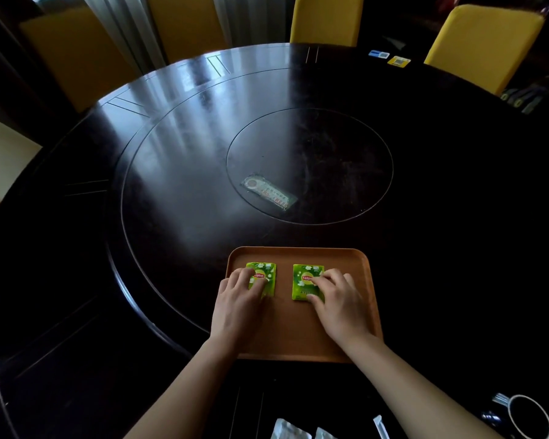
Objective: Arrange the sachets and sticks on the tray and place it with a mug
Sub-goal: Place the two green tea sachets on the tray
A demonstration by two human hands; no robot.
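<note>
A brown wooden tray [298, 337] lies on the dark round table in front of me. Two green tea sachets lie flat on it, side by side. My left hand [238, 302] rests its fingertips on the left sachet [263, 272]. My right hand [338, 299] presses its fingers on the right sachet [305, 282]. At the bottom edge of the view lie white packets [287, 430] and a white stick [380, 426]. A dark mug [528, 416] with a pale rim stands at the bottom right.
A clear wrapped packet [268, 193] lies on the round glass inset at the table's middle. Small cards [390, 57] sit at the far right edge. Yellow chairs [325, 19] ring the table's far side.
</note>
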